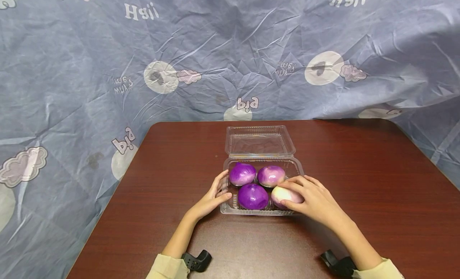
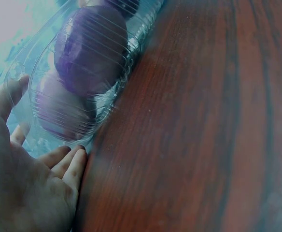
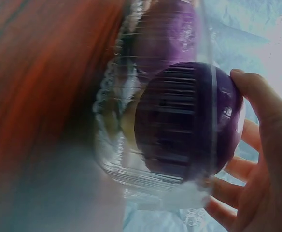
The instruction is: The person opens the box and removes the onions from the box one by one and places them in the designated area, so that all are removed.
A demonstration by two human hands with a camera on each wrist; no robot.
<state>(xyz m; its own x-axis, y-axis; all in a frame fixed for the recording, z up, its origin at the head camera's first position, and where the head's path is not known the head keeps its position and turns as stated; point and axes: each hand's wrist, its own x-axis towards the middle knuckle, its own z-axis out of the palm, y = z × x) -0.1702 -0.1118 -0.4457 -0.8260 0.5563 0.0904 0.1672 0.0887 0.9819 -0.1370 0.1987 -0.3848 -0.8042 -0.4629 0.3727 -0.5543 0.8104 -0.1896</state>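
A clear plastic clamshell box (image 1: 231,211) lies on the table with several purple onions in its base. My right hand (image 1: 316,201) holds the pale white-and-purple onion (image 1: 284,196) at the box's front right, thumb on its near side and fingers over its top. In the right wrist view, that onion (image 3: 184,121) shows dark behind the ribbed wall. Along the box's left side, my left hand (image 1: 210,197) touches the rim with thumb and fingers extended. A deep purple onion (image 1: 253,197) sits front left, another purple onion (image 1: 242,174) behind it, and a lighter onion (image 1: 271,176) back right.
The box's hinged lid (image 1: 256,141) lies folded back, away from me. Under it is a dark red-brown wooden table (image 1: 172,163). A grey-blue printed cloth (image 1: 215,43) hangs behind the table's far edge.
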